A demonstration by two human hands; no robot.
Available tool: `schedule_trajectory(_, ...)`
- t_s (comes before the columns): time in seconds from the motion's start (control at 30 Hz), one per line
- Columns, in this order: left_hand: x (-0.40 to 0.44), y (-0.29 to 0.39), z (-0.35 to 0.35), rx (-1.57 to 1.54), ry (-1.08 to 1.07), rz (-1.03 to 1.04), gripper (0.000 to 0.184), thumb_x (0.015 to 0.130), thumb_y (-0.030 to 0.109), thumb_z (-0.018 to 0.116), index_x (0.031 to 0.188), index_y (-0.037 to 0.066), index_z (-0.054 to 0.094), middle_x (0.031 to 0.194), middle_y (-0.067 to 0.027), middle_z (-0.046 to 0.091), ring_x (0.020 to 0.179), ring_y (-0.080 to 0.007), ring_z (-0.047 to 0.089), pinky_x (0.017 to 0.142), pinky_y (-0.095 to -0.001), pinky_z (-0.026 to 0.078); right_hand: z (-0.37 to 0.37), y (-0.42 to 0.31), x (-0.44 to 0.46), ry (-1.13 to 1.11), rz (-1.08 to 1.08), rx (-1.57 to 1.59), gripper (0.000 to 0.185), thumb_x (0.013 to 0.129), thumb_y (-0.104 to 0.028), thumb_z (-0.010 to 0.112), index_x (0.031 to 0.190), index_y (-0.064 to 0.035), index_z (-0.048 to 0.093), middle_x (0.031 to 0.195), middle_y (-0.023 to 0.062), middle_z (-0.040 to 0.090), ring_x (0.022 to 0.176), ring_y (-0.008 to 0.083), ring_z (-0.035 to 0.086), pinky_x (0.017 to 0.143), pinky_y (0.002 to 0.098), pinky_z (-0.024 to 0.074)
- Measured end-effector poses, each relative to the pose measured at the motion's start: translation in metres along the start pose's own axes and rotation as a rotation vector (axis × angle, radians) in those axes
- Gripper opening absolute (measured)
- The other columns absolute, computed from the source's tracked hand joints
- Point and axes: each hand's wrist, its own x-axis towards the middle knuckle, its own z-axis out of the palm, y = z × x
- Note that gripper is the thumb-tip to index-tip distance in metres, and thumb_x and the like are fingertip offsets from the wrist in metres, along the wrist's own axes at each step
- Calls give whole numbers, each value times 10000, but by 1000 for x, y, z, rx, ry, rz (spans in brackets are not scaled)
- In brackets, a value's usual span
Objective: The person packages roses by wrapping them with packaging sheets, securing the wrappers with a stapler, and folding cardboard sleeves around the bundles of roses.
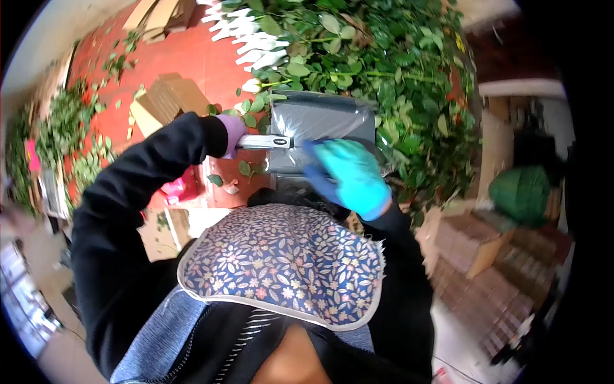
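Observation:
My left hand (pixel 234 135), in a purple glove, is closed around a silver stapler-like tool (pixel 259 141) with a dark oval label. The tool reaches over a dark grey board (pixel 323 121) covered in shiny clear plastic. To its right is my right hand (pixel 352 176), in a turquoise glove with dark blue fingers. Its fingers and thumb are apart over the board's lower right part, slightly blurred, with nothing visible in them. Just above the board lies a white rose (pixel 252 85) with a green stem.
Leafy rose stems (pixel 409 83) are heaped behind and right of the board. White-wrapped flower heads (pixel 246 38) line the heap's left side. A folded cardboard piece (pixel 173 99) lies on the red table (pixel 179 54). Cardboard boxes (pixel 473 243) and a green bundle (pixel 521 195) stand at right.

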Motion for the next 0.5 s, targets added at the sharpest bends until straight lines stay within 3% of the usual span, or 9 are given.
schedule_trajectory(0.03, -2, 0, 1, -5, 32, 3, 242, 654, 209, 740, 877, 124, 706, 793, -125, 681, 767, -323, 657, 679, -421, 513, -8, 8, -11, 232, -11, 87, 436, 804, -166, 685, 1194, 0, 586, 963, 177, 632, 910, 362, 610, 782, 409, 493)
schedule_trajectory(0.1, -3, 2, 0, -24, -7, -3, 257, 675, 172, 725, 927, 124, 699, 816, -122, 683, 790, -316, 658, 695, -409, 514, -19, 26, -32, 383, 165, -154, 437, 805, -81, 661, 1220, 21, 569, 1091, 218, 628, 1011, 368, 612, 857, 417, 493)
schedule_trajectory(0.17, -11, -5, 7, -170, 92, 60, 274, 689, 142, 707, 963, 124, 691, 827, -123, 682, 803, -312, 658, 702, -405, 513, 0, 45, -55, 494, 354, 133, 415, 844, -32, 599, 1249, 43, 549, 1213, 228, 593, 1139, 350, 580, 980, 405, 446)
schedule_trajectory(0.2, -16, -8, 12, -309, 179, 126, 296, 703, 112, 689, 998, 124, 683, 838, -124, 680, 816, -308, 658, 708, -402, 513, 14, 52, -64, 514, 476, 360, 411, 898, -14, 527, 1302, 58, 505, 1349, 205, 519, 1252, 294, 509, 1064, 365, 370)
schedule_trajectory(0.37, -69, -15, 46, -525, 229, 10, 386, 699, -9, 600, 1077, 51, 650, 920, -153, 681, 883, -303, 664, 757, -393, 524, 45, 60, -70, 452, 466, 374, 437, 975, -43, 413, 1399, 61, 394, 1447, 176, 427, 1340, 241, 411, 1105, 321, 293)
schedule_trajectory(0.5, -84, -5, 91, -557, 432, 24, 366, 719, 15, 627, 1082, 65, 640, 924, -150, 672, 901, -328, 655, 764, -399, 528, 53, 53, -56, 489, 455, 566, 500, 1023, -202, 369, 1454, 42, 306, 1515, 154, 326, 1397, 245, 313, 1146, 344, 214)
